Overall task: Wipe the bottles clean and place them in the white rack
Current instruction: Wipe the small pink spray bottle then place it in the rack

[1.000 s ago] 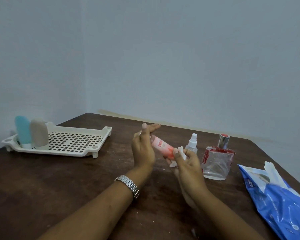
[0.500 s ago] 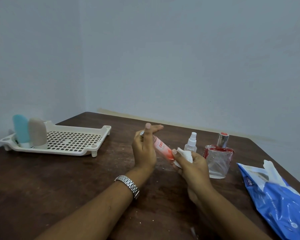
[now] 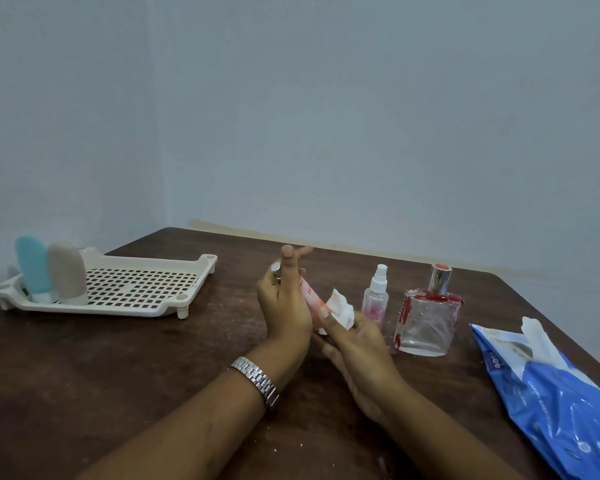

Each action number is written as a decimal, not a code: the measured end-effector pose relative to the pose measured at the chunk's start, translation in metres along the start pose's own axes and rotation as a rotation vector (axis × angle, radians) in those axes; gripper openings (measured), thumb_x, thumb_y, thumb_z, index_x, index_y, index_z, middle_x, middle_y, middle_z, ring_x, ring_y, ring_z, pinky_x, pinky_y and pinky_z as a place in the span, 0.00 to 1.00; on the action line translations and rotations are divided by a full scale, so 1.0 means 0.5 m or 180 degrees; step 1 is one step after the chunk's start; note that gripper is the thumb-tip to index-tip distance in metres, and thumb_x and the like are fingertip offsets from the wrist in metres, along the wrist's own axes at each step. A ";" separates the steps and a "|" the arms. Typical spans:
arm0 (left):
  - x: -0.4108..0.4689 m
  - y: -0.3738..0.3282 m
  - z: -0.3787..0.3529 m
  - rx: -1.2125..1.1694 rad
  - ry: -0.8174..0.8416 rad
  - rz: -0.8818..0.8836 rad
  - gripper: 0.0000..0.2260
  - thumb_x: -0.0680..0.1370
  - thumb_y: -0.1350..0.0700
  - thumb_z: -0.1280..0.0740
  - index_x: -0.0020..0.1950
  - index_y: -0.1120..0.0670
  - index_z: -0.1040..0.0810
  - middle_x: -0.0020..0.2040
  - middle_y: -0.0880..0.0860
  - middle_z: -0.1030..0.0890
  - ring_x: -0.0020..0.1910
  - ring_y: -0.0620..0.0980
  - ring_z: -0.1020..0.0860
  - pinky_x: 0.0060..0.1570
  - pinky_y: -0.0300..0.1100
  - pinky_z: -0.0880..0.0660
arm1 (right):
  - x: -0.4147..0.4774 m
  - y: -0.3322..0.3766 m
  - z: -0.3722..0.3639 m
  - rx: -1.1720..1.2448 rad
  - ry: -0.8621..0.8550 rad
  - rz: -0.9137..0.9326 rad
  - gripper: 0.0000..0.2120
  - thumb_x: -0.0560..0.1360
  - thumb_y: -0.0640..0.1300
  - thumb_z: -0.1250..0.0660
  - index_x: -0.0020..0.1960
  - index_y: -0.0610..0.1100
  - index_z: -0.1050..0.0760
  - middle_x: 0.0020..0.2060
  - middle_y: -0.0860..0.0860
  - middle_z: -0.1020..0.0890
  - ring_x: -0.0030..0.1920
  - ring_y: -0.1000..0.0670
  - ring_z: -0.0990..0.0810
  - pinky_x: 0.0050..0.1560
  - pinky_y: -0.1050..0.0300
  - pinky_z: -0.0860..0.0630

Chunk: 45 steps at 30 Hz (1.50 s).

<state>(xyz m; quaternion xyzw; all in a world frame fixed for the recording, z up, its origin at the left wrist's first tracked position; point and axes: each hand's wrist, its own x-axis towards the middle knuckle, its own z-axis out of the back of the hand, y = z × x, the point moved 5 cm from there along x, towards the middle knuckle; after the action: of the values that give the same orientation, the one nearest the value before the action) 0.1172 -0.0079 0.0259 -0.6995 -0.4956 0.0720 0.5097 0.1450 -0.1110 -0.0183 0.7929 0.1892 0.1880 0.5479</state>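
the bottles are partly sorted: a blue bottle [image 3: 32, 268] and a beige bottle [image 3: 66, 271] stand upright side by side at the left end of the white rack [image 3: 174, 299], so those two look done to me. a slim pink bottle [image 3: 310, 295] is in hand right now, tilted, silver cap up; the left hand [image 3: 284, 303] is closed around its upper part while the right hand [image 3: 357, 337] pinches a crumpled white wipe [image 3: 340, 306] against its lower end. i'd say wiping is under way on this third one. left to do, by my guess: a small spray bottle [image 3: 376, 299] and a square glass bottle [image 3: 426, 320] with red smears, both standing just beside each other on the table [image 3: 118, 368], well apart from the rack.

the table is dark brown wood, scuffed, with pale crumbs scattered about. a blue pack of wipes [image 3: 561, 403] lies at the right edge. plain grey-blue walls meet in a corner behind; nothing else around.
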 end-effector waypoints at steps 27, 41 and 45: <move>0.045 0.045 0.024 0.0152 -0.0131 0.0908 0.25 0.75 0.38 0.37 0.42 0.61 0.19 0.33 0.53 0.22 0.32 0.47 0.24 0.34 0.40 0.26 | -0.034 0.079 -0.016 -0.3217 -0.0400 0.2764 0.15 0.70 0.40 0.27 0.55 0.50 0.23 0.46 0.63 0.23 0.47 0.59 0.24 0.44 0.65 0.25; 0.048 0.070 0.020 0.0314 -0.0063 0.1142 0.25 0.77 0.38 0.38 0.33 0.58 0.25 0.26 0.51 0.22 0.30 0.49 0.22 0.37 0.42 0.24 | -0.044 0.105 -0.006 -0.4750 -0.0988 0.3347 0.18 0.67 0.42 0.25 0.56 0.45 0.21 0.45 0.51 0.19 0.44 0.49 0.23 0.34 0.62 0.29; 0.049 0.078 0.023 0.0354 -0.0097 0.1170 0.24 0.76 0.37 0.38 0.37 0.59 0.25 0.32 0.54 0.21 0.33 0.49 0.21 0.38 0.43 0.23 | -0.050 0.111 -0.006 -0.4925 -0.1074 0.3500 0.10 0.69 0.42 0.30 0.51 0.45 0.19 0.42 0.51 0.19 0.42 0.49 0.23 0.32 0.65 0.36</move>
<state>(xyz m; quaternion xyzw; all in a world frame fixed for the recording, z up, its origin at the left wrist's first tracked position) 0.1464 0.0188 -0.0001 -0.7478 -0.3624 0.2017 0.5184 0.1272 -0.1395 0.0324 0.2065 -0.4663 0.3746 0.7743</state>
